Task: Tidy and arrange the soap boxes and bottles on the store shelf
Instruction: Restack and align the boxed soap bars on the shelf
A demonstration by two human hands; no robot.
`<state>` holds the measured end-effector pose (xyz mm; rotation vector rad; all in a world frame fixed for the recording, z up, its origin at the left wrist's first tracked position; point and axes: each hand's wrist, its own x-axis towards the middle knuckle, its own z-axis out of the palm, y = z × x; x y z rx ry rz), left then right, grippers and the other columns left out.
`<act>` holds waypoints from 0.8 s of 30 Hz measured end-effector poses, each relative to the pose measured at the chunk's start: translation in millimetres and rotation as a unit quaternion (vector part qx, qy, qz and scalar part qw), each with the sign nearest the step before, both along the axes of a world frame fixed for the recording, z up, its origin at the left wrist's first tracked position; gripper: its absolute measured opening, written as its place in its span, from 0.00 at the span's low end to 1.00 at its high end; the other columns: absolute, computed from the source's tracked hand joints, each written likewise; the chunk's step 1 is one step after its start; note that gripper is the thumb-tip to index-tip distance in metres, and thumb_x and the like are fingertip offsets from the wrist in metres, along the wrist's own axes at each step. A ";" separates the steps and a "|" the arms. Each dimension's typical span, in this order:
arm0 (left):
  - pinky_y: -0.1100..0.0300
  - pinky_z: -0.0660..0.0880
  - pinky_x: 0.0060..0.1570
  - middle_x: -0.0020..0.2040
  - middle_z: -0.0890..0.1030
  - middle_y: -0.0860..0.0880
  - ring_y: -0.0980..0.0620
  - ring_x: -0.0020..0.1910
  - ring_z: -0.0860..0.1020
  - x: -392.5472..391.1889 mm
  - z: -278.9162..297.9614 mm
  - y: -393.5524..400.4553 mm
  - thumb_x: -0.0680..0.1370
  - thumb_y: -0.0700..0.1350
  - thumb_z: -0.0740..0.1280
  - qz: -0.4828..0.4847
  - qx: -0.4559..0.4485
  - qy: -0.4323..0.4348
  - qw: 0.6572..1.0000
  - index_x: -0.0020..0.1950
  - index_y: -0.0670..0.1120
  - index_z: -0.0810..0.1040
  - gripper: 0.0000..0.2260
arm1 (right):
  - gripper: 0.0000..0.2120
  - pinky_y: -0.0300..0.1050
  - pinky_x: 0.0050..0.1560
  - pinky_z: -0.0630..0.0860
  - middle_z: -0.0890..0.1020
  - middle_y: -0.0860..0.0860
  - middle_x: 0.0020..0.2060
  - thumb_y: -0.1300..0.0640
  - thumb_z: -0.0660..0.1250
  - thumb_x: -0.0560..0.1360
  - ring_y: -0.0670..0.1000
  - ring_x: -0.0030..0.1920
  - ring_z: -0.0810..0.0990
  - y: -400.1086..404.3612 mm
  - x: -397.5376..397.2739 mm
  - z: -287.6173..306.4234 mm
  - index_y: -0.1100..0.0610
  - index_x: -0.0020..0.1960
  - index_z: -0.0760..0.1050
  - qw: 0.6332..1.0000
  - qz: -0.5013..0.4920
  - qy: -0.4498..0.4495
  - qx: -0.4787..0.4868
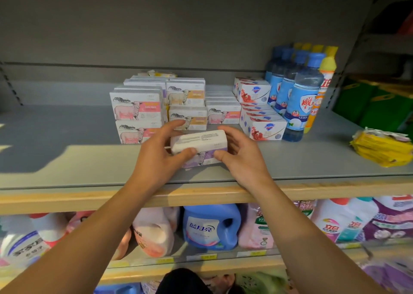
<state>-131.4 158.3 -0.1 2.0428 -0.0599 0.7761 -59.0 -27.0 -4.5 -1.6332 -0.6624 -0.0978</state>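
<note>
The purple sheep-print soap box (199, 149) sits near the middle of the shelf's (67, 159) front half, its back panel tipped upward and its printed face toward the front edge. The left hand (159, 150) grips its left end, thumb on the front face and fingers curled over the top; the right hand (240, 154) grips the right end the same way. Whether the box rests on the shelf or is slightly lifted cannot be told. Just behind it stand the stacked sheep-print soap boxes (137, 111), pink and yellow variants, in columns of uneven height. Beside these, toward the right, lie the red-and-white soap boxes (262, 127), then the blue-capped bottles (300, 97) and an orange bottle (323, 92). A pile of yellow packets (380, 147) lies near the right edge. The step in hand appears to be placing this box. The next move likely calls for turning it upright, printed face forward, and seating it square with the rows behind.
</note>
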 end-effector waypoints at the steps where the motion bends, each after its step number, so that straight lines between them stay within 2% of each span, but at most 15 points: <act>1: 0.73 0.72 0.50 0.55 0.79 0.60 0.62 0.53 0.77 0.5 -0.9 -0.8 0.70 0.45 0.77 0.006 0.048 0.000 0.999 0.66 0.55 0.75 0.25 | 0.27 0.37 0.56 0.77 0.82 0.35 0.50 0.70 0.73 0.70 0.39 0.56 0.80 -0.8 0.5 0.2 0.37 0.53 0.75 1.000 -0.003 -0.002 -0.009; 4: 0.79 0.63 0.52 0.56 0.78 0.55 0.57 0.55 0.74 4.2 0.9 -3.0 0.71 0.45 0.76 0.030 0.170 -0.013 0.985 0.64 0.48 0.78 0.22 | 0.25 0.42 0.60 0.78 0.83 0.41 0.52 0.66 0.75 0.70 0.40 0.56 0.80 -9.1 3.6 0.1 0.42 0.58 0.76 0.998 -0.014 -0.009 -0.056; 5: 0.77 0.63 0.53 0.56 0.79 0.52 0.55 0.55 0.75 5.9 2.4 -4.2 0.71 0.45 0.76 0.033 0.194 -0.011 0.980 0.64 0.47 0.78 0.22 | 0.24 0.43 0.61 0.77 0.82 0.41 0.54 0.63 0.76 0.70 0.40 0.56 0.80 -14.7 6.3 0.5 0.44 0.61 0.75 0.996 -0.016 -0.012 -0.082; 7: 0.68 0.67 0.55 0.57 0.79 0.48 0.50 0.56 0.76 11.0 4.4 -7.4 0.72 0.45 0.76 0.039 0.226 -0.007 0.973 0.64 0.46 0.78 0.21 | 0.23 0.38 0.61 0.74 0.80 0.40 0.59 0.53 0.74 0.72 0.39 0.60 0.76 -30.2 16.3 3.1 0.43 0.65 0.73 0.987 -0.031 -0.037 -0.151; 9: 0.61 0.69 0.56 0.58 0.79 0.46 0.47 0.57 0.77 18.4 6.3 -9.7 0.73 0.44 0.75 0.042 0.237 0.001 0.971 0.64 0.45 0.77 0.21 | 0.23 0.34 0.59 0.68 0.77 0.42 0.63 0.46 0.70 0.74 0.42 0.63 0.74 -46.4 34.0 7.9 0.44 0.68 0.72 0.968 -0.104 -0.085 -0.211; 13: 0.62 0.68 0.55 0.59 0.78 0.45 0.46 0.57 0.77 41.8 12.8 -13.1 0.74 0.44 0.73 0.037 0.262 0.015 0.964 0.65 0.45 0.76 0.20 | 0.25 0.49 0.65 0.70 0.74 0.54 0.68 0.50 0.68 0.76 0.56 0.67 0.70 -67.4 73.7 13.7 0.52 0.71 0.70 0.883 -0.270 -0.179 -0.340; 16: 0.63 0.66 0.54 0.60 0.77 0.46 0.46 0.58 0.76 66.6 18.1 -18.3 0.75 0.45 0.72 0.042 0.287 0.026 0.957 0.66 0.46 0.76 0.20 | 0.26 0.52 0.70 0.64 0.73 0.55 0.68 0.50 0.67 0.76 0.58 0.68 0.68 -70.3 97.3 12.1 0.55 0.72 0.69 0.836 -0.278 -0.232 -0.411; 21: 0.54 0.70 0.60 0.63 0.75 0.45 0.43 0.61 0.74 111.9 13.9 -35.5 0.76 0.48 0.69 0.060 0.323 0.063 0.942 0.69 0.46 0.72 0.22 | 0.25 0.53 0.73 0.60 0.71 0.51 0.69 0.48 0.64 0.78 0.56 0.70 0.67 -67.2 117.2 5.5 0.50 0.74 0.67 0.817 -0.256 -0.249 -0.453; 24: 0.50 0.64 0.66 0.61 0.78 0.43 0.41 0.62 0.72 133.2 9.5 -43.0 0.76 0.51 0.68 0.119 0.433 0.044 0.893 0.68 0.45 0.74 0.22 | 0.24 0.53 0.71 0.59 0.73 0.52 0.67 0.49 0.66 0.77 0.57 0.68 0.69 -66.9 118.0 -0.3 0.51 0.72 0.70 0.824 -0.267 -0.258 -0.427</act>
